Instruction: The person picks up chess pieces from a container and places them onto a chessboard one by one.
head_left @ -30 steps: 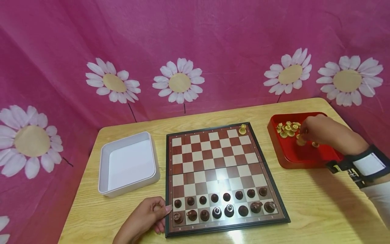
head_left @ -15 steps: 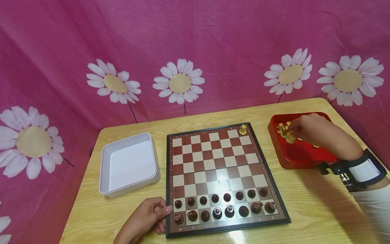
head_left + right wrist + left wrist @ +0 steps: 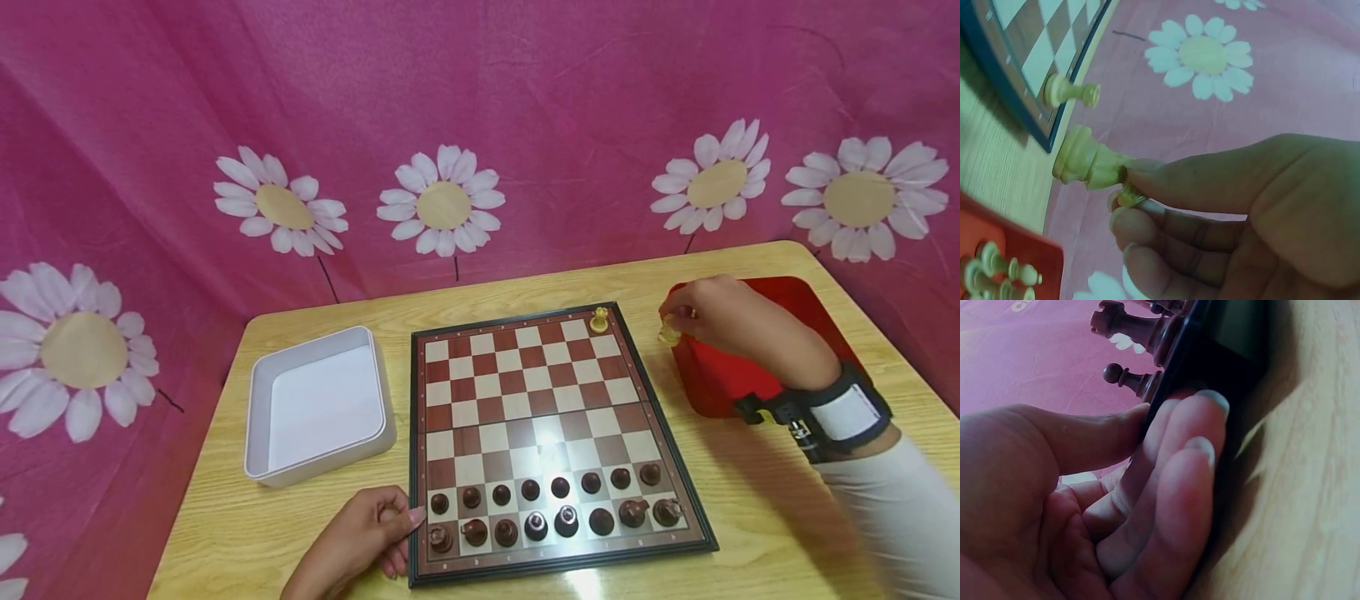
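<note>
One chessboard (image 3: 525, 385) lies on the worktop (image 3: 202, 517), between one white tray (image 3: 324, 408) on the left and one red tray (image 3: 802, 321) on the right. Sixteen dark pieces are counted on the board's two near rows: eight dark pawns (image 3: 560, 487) and, behind them at the near edge, eight larger dark pieces (image 3: 566, 521). One light rook (image 3: 598, 320) is stood on the far right corner square.

One light chess piece (image 3: 1088, 161) is pinched by its upper part between the thumb and fingertips of the right hand (image 3: 723, 317); it is held near the red tray's left rim, between tray and board. Its top is covered by the fingers, so its kind is hard to make out. The board's left edge is gripped by the left hand (image 3: 363, 529), thumb on top and fingers curled against the side; some of those fingertips are lost in shadow.

Much of the red tray's inside is hidden by the right hand and forearm in the head view. In the right wrist view, at least three light pieces (image 3: 988, 256) are seen inside it, cut off by the picture's edge, so their full number cannot be told.
</note>
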A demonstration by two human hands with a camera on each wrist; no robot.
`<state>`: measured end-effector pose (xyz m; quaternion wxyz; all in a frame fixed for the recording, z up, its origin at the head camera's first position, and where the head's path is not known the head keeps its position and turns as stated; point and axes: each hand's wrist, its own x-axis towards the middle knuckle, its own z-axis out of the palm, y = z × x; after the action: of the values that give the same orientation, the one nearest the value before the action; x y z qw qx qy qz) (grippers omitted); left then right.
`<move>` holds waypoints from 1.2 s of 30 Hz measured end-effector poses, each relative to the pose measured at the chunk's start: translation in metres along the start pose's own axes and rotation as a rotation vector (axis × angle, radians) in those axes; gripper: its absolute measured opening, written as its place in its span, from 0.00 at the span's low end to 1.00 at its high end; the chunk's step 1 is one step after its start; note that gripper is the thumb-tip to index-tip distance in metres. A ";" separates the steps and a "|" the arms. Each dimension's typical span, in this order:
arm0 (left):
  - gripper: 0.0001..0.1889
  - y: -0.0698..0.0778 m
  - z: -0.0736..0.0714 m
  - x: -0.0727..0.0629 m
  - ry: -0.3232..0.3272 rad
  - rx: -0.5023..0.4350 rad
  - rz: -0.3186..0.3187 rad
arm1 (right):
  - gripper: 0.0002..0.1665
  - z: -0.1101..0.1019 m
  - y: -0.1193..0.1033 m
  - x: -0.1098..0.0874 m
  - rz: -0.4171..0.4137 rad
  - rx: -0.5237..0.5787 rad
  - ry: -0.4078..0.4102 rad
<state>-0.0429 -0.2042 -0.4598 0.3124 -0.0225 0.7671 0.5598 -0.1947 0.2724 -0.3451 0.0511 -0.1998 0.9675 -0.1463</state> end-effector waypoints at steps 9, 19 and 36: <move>0.16 -0.001 0.000 0.000 -0.005 0.002 0.004 | 0.11 0.008 -0.025 0.016 -0.056 -0.028 0.029; 0.16 0.000 0.000 0.000 0.002 0.002 -0.003 | 0.09 0.025 -0.042 0.035 -0.149 -0.016 0.079; 0.15 0.000 0.000 0.000 -0.004 0.002 -0.006 | 0.08 0.046 -0.055 0.075 -0.118 -0.001 0.041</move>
<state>-0.0425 -0.2045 -0.4599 0.3158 -0.0235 0.7668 0.5583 -0.2361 0.1817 -0.3751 0.0223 -0.2535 0.9550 -0.1526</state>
